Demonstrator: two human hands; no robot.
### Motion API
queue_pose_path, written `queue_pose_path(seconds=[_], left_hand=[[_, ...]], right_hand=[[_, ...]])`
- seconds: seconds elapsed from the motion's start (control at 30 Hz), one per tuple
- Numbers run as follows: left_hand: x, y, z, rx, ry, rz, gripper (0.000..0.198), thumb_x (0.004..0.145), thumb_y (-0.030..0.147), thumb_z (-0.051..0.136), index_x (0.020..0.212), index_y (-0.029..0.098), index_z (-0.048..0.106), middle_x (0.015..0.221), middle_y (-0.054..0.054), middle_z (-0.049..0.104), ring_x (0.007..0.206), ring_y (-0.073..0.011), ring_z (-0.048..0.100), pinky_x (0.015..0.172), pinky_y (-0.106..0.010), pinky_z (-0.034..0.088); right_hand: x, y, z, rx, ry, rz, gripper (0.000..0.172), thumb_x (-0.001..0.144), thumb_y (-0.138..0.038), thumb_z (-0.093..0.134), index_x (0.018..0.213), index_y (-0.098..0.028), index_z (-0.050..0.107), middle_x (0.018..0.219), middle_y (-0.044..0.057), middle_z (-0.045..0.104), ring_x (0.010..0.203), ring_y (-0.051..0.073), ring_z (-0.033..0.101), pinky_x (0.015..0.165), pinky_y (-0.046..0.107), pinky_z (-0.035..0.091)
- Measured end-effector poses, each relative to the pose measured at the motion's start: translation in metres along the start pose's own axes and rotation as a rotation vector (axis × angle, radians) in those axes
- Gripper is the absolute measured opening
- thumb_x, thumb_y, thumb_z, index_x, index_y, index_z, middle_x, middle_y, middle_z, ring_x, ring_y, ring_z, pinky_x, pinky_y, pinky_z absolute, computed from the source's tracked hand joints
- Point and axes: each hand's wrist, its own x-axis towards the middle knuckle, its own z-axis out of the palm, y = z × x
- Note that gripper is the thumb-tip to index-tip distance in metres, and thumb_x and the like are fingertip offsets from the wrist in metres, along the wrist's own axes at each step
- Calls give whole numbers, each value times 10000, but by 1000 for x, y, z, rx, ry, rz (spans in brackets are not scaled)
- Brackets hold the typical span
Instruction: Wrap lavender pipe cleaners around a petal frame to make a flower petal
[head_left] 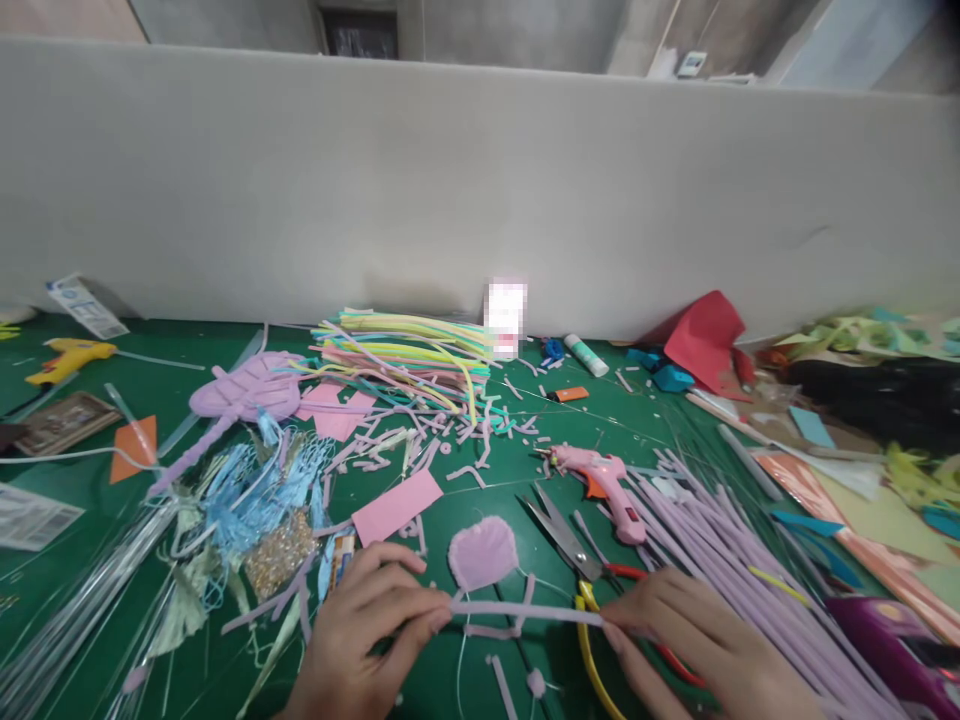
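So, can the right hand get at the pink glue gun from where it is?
Probably yes: the pink glue gun lies uncovered just beyond the right hand, though that hand pinches the lilac strip's end.

Right hand (697,635) masks part of the red scissor handle (626,571), and that white rectangle (506,312) is pixelated past reading!

Matt, velvety strip (525,611); shiny metal scissor blades (564,535)
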Motion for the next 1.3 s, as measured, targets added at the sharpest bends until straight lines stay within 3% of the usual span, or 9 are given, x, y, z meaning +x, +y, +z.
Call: queue_pose_path(seconds=[0.23, 0.43, 0.67, 0.8, 0.93, 1.03, 1.13, 1.2, 1.3], left_hand=[[1, -7, -6, 19, 64, -153, 109, 842, 181, 661, 758, 229, 710, 729, -9, 716, 816, -180, 649, 722, -264, 526], [2, -16, -12, -28, 199, -370, 181, 825, 311, 674, 682, 203, 696, 801, -43, 714, 794, -182, 675, 697, -243, 550], [2, -16, -12, -130, 177, -500, 196, 806, 361, 686, 685, 209, 711, 815, -34, 721, 789, -163, 686, 688, -201, 549], [2, -16, -12, -155, 187, -523, 204, 797, 374, 690, 682, 208, 715, 809, -37, 724, 779, -166, 691, 688, -210, 548], [3, -15, -13, -155, 154, -472, 169, 807, 325, 685, 686, 212, 719, 837, -46, 730, 790, -177, 690, 669, -231, 549], [4, -10, -14, -217, 19, -288, 111, 814, 223, 679, 713, 241, 723, 779, -25, 722, 845, -190, 675, 734, -267, 551], [4, -3, -13, -266, -88, -152, 122, 815, 169, 674, 779, 271, 731, 698, -8, 701, 854, -203, 659, 761, -308, 550], [3, 1, -13, -261, -99, -140, 126, 815, 168, 670, 786, 275, 730, 676, -11, 690, 853, -217, 656, 741, -324, 551], [4, 3, -11, -240, -112, -136, 117, 813, 178, 670, 766, 268, 729, 685, -22, 693, 846, -229, 658, 701, -324, 550]], right_hand=[[21, 3, 3, 125, -157, 256, 168, 880, -196, 520, 823, -236, 672, 760, 1, 706, 676, 136, 675, 608, 216, 535], [34, 13, -12, 85, -171, 213, 237, 929, -324, 502, 851, -255, 714, 827, 27, 745, 744, 175, 701, 665, 273, 551], [22, 30, -28, 128, -154, 259, 367, 948, -477, 459, 819, -279, 739, 810, 26, 753, 696, 172, 698, 604, 259, 551], [12, 37, -31, 153, -187, 275, 321, 939, -468, 484, 851, -287, 734, 807, 23, 752, 683, 166, 700, 562, 234, 546], [-1, 29, -28, 135, -205, 321, 274, 932, -434, 505, 853, -285, 722, 818, 20, 754, 696, 170, 708, 571, 233, 556], [-14, 7, -21, 199, -236, 374, 197, 917, -373, 541, 883, -291, 716, 836, 4, 756, 717, 165, 716, 610, 219, 566], [-25, -18, -15, 364, -273, 474, 183, 904, -286, 559, 1030, -291, 691, 884, -2, 753, 764, 151, 721, 631, 187, 559], [-29, -31, -13, 457, -278, 544, 213, 894, -273, 566, 1075, -285, 677, 828, -5, 735, 714, 144, 705, 607, 182, 545], [-25, -42, -10, 563, -387, 595, 163, 910, -289, 544, 961, -262, 696, 687, -22, 674, 606, 124, 638, 511, 171, 468]])
